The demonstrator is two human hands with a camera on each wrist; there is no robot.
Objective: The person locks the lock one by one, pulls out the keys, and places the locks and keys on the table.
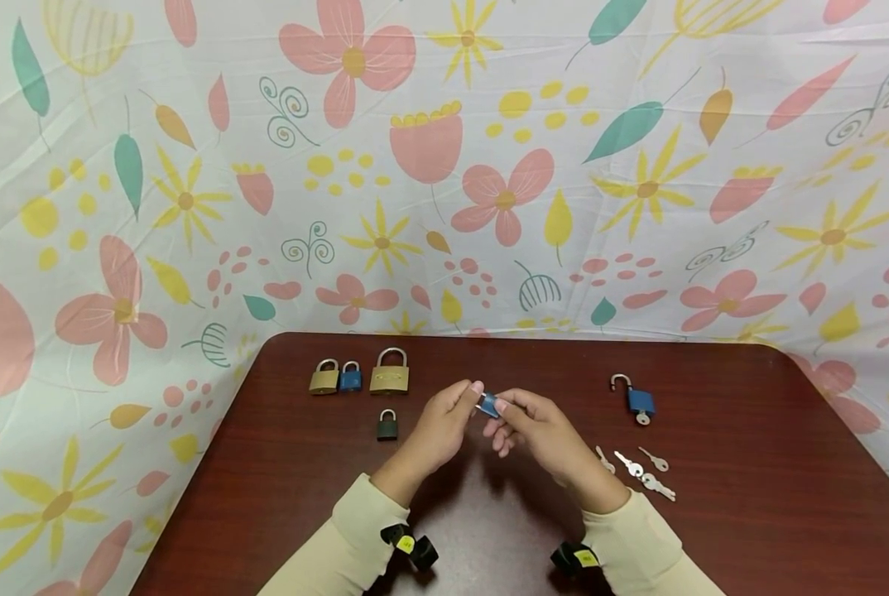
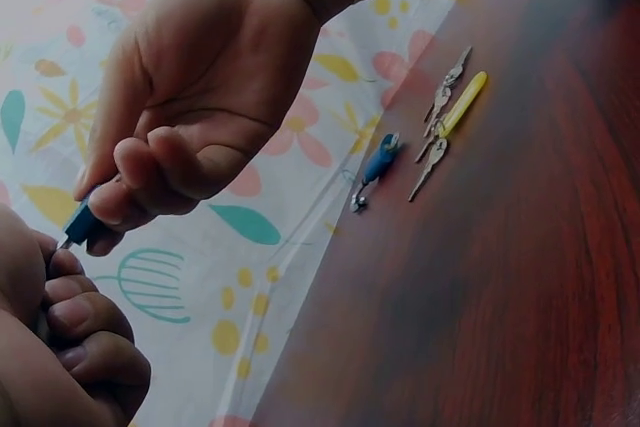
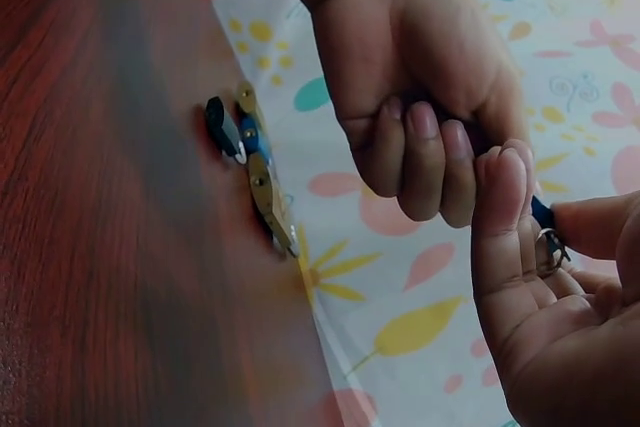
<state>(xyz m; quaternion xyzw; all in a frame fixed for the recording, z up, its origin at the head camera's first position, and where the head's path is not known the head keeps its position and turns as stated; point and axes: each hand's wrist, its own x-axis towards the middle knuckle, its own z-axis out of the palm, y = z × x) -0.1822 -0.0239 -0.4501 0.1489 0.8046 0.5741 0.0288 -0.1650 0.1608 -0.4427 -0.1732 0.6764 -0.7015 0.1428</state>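
Between both hands, a small blue padlock (image 1: 488, 405) is held up above the table. My left hand (image 1: 444, 424) pinches its shackle end between thumb and finger. The right hand (image 1: 547, 434) pinches the blue body (image 2: 84, 219) from the other side. In the right wrist view, a silvery ring-shaped piece (image 3: 549, 250) shows by the padlock; fingers partly cover it, so I cannot tell whether it is a key. A larger blue padlock (image 1: 641, 403), its shackle raised and a key in its base, lies to the right. Several loose keys (image 1: 633, 467) lie beside the right forearm.
At the back left stand a brass padlock (image 1: 324, 381), a blue padlock (image 1: 351, 379) and a larger brass padlock (image 1: 389, 379). A dark padlock (image 1: 387, 428) sits nearer the left wrist. The brown table (image 1: 757, 463) ends at a flower-patterned cloth (image 1: 444, 207).
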